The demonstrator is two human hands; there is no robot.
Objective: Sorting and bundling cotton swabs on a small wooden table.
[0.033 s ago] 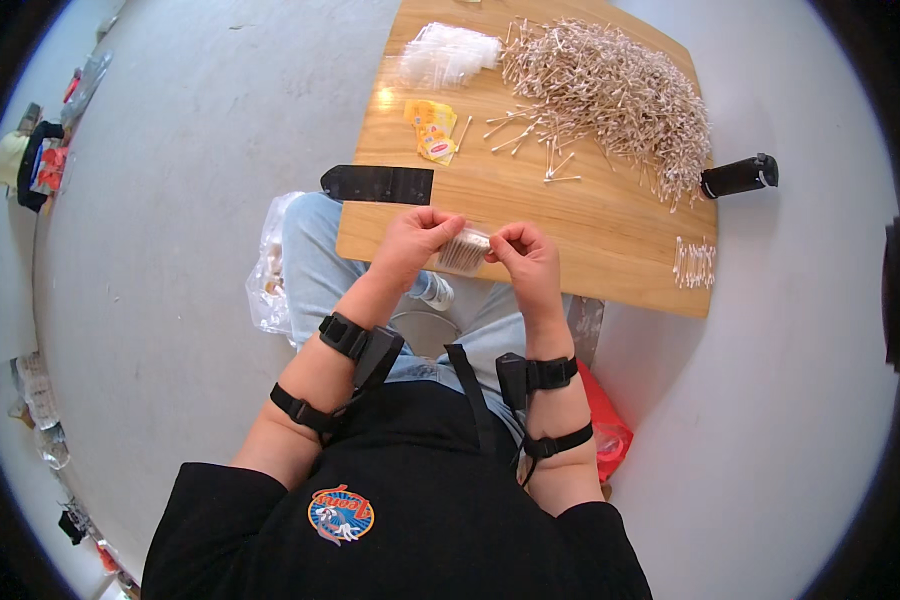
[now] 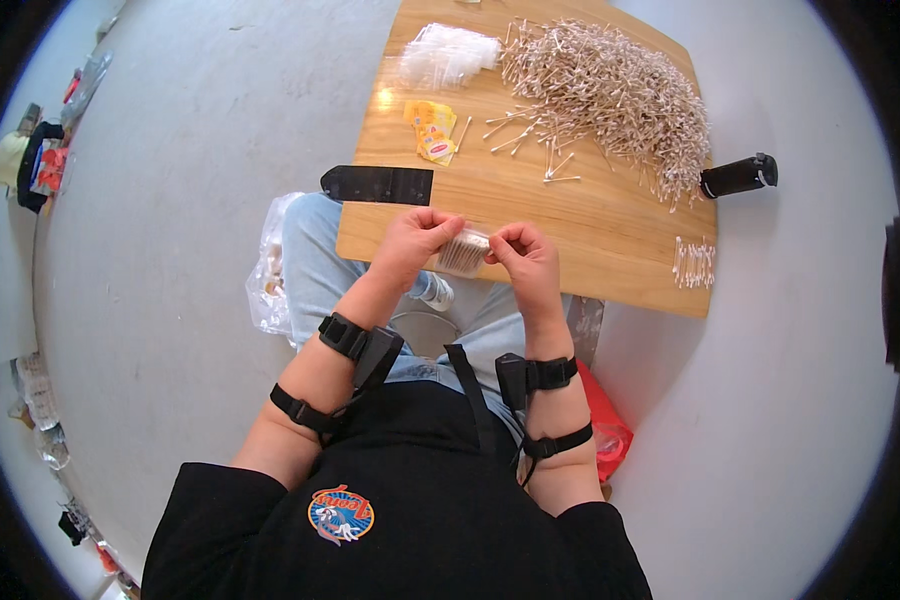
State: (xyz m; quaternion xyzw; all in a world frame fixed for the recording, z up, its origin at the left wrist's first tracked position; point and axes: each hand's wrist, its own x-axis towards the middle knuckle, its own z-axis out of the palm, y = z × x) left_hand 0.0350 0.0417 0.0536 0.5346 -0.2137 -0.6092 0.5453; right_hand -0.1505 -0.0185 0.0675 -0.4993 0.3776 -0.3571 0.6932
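Note:
A small clear bag of cotton swabs hangs between my two hands at the near edge of the wooden table. My left hand pinches its upper left corner between thumb and fingers. On the opposite side, my right hand grips the upper right corner with thumb and forefinger. The swabs inside lie side by side, their sticks running up and down. Past my hands, a few loose swabs are scattered on the wood.
A big heap of cotton swabs covers the far right of the table. Clear bags and yellow cards lie at the left. A black strap crosses the left edge; a black cylinder juts from the right, beyond a swab row.

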